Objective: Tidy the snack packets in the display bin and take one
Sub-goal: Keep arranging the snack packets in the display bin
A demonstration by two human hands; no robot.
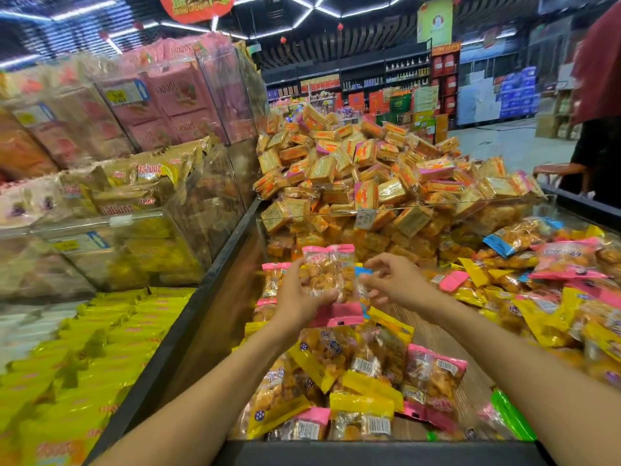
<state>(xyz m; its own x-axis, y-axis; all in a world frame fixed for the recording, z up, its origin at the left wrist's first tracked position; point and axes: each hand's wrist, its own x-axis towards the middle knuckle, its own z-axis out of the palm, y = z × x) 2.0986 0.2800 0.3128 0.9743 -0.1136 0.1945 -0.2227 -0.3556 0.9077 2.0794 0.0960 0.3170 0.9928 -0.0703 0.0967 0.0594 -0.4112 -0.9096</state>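
Packets in pink, yellow and blue lie heaped in the display bin [215, 317], a dark-framed trough with a bare wooden floor showing between the piles. The left hand [299, 297] is raised over the middle of the bin and grips a small bunch of pink-topped snack packets [327, 270], upright, its fingers curled round their lower part and the clear fronts showing orange pieces inside. The right hand [393, 280] hangs just beside that bunch, fingers loosely bent and spread, thumb and forefinger near the packets' right edge; whether they touch cannot be told, and it holds nothing plainly. Below the wrists lies a loose pile of yellow packets [322, 358] mixed with pink ones, some with barcodes facing up. Behind a clear divider [403, 210] rises a tall mound of square orange biscuit packs [366, 169]. To the left stand clear boxes of pink wafer packs [174, 95].
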